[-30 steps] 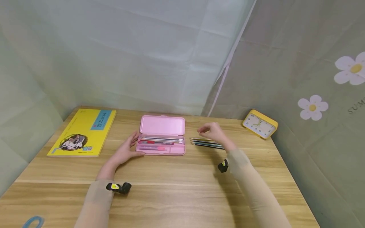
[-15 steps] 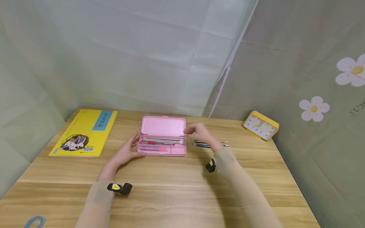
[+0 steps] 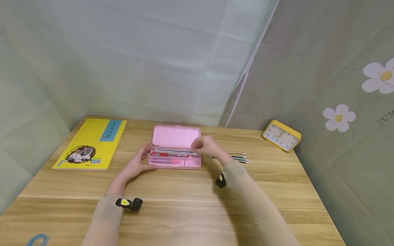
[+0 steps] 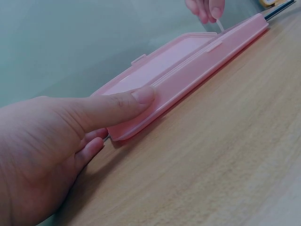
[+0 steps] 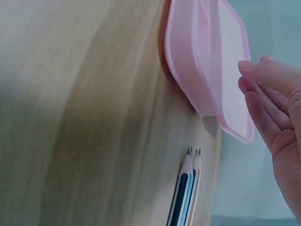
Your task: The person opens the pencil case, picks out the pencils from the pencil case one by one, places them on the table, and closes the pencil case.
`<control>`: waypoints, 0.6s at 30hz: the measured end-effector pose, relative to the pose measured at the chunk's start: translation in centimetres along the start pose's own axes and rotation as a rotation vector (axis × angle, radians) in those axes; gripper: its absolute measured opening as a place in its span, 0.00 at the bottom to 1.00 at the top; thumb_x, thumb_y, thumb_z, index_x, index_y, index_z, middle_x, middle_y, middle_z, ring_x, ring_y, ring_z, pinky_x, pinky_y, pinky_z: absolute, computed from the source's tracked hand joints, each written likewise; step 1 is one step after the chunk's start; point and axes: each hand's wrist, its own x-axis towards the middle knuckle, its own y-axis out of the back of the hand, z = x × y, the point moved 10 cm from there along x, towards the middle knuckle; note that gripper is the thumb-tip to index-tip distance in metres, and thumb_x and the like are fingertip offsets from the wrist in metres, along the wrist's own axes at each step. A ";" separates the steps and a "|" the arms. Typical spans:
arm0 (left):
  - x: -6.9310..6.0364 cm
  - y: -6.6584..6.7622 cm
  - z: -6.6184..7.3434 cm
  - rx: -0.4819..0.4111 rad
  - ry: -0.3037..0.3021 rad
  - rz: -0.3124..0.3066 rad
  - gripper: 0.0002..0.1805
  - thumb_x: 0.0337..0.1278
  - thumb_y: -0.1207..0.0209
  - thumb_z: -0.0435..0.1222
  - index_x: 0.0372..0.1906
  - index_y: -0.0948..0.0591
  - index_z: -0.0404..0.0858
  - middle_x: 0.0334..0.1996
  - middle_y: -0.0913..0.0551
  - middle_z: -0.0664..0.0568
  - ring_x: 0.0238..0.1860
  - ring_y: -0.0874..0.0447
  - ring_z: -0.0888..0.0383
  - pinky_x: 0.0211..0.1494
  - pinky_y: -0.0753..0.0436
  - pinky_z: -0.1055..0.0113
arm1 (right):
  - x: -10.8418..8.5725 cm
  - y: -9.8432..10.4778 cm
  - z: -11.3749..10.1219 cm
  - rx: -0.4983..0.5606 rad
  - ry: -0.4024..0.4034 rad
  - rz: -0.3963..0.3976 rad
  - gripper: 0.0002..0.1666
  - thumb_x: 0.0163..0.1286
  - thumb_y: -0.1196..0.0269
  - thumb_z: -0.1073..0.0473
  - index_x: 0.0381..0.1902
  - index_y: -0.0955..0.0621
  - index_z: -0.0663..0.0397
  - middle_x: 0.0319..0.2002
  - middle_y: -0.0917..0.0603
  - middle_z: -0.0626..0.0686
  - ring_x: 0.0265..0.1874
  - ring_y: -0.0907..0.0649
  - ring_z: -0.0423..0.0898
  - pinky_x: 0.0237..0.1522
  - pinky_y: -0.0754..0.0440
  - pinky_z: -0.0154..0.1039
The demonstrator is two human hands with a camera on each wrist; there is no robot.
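A pink pencil case (image 3: 192, 164) lies with its lid (image 3: 175, 135) raised, holding several pencils (image 3: 172, 150), a red pen (image 3: 164, 154) and a pinkish-purple pen (image 3: 166, 161). My left hand (image 3: 136, 164) rests at its left end; in the left wrist view the thumb (image 4: 141, 96) presses the front wall, with other fingers behind the end. Over the right end, my right hand (image 3: 207, 146) has its fingers drawn together at the pencil ends. The left wrist view shows a thin pale stick at its fingertips (image 4: 216, 13), apparently a pencil; the right wrist view hides the hold.
Several pencils (image 3: 240, 158) lie side by side on the wooden table (image 3: 175, 205), right of the case. A yellow book (image 3: 92, 143) lies at the left, and a yellow clock (image 3: 281, 135) stands at the back right. Curtains hang behind. Part of a blue loop (image 3: 38, 239) shows front left.
My right hand has moved left from above the loose pencils to the right end of the case. The left hand keeps its place at the case.
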 end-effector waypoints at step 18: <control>0.0 0.0 -0.1 -0.004 -0.004 -0.002 0.60 0.52 0.29 0.45 0.78 0.58 0.33 0.76 0.48 0.33 0.72 0.44 0.30 0.74 0.42 0.37 | 0.4 -2.2 0.6 -0.021 -0.039 -0.044 0.09 0.57 0.30 0.71 0.37 0.15 0.63 0.36 0.11 0.57 0.36 0.12 0.47 0.41 0.15 0.28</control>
